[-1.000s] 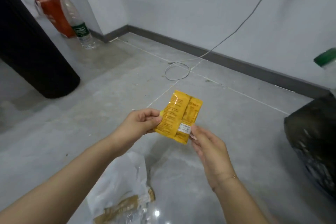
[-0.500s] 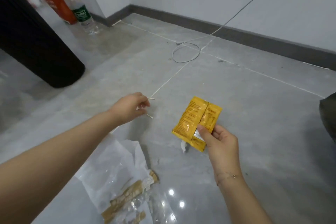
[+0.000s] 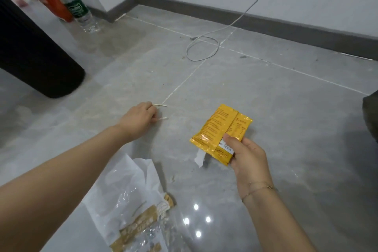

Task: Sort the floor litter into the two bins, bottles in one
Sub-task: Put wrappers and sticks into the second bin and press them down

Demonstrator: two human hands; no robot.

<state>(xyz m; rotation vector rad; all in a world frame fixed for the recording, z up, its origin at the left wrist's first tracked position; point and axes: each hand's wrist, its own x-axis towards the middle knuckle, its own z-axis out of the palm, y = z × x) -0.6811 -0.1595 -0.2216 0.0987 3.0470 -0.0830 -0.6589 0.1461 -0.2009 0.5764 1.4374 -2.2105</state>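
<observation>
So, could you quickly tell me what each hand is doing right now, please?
Left hand: fingers curled around two cotton swabs at the floor.
Right hand: holding the yellow sachet, thumb pinching its front.

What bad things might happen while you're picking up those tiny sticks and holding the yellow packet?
1. The left hand pinches two thin cotton swabs; they might slip out and fall back onto the floor.
2. The right hand holds the yellow packet only by one corner, so it could drop.
3. The white torn scrap below the packet is small and could get missed.
</observation>
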